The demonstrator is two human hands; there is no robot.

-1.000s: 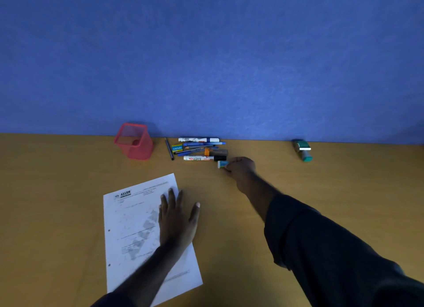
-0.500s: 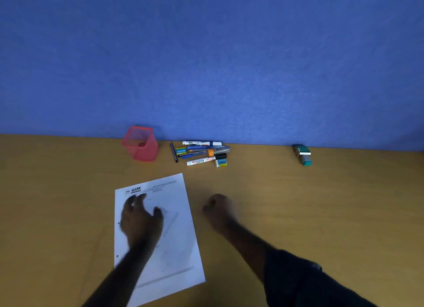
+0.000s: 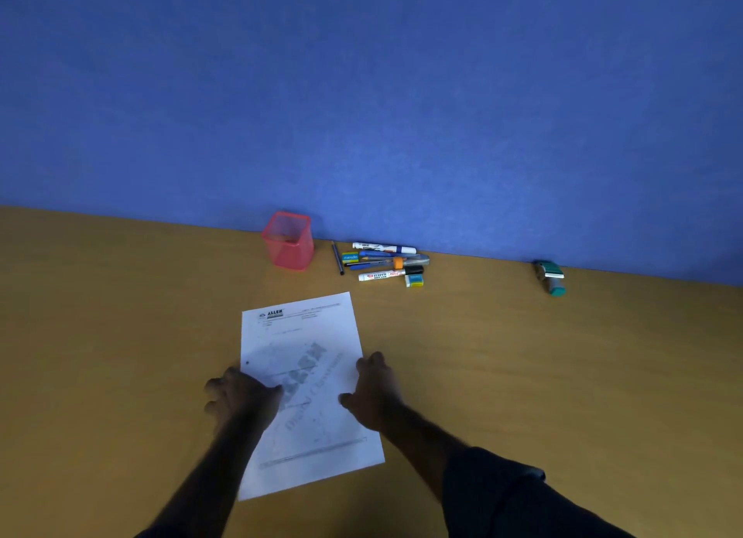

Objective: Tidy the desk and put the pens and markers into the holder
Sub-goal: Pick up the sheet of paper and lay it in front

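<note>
Red mesh holder [image 3: 288, 241] stands upright, contents unclear; pens and markers [image 3: 384, 261] lie just right of it. Nearer, both hands, left hand [image 3: 241, 397] and right hand [image 3: 376, 389], rest with loosely spread fingers on a printed sheet's [image 3: 305, 348] edges.

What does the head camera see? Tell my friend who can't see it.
Two hands, left and right, touch the sides of a printed paper on a desk. Behind lie pens and markers beside an upright red holder.
</note>
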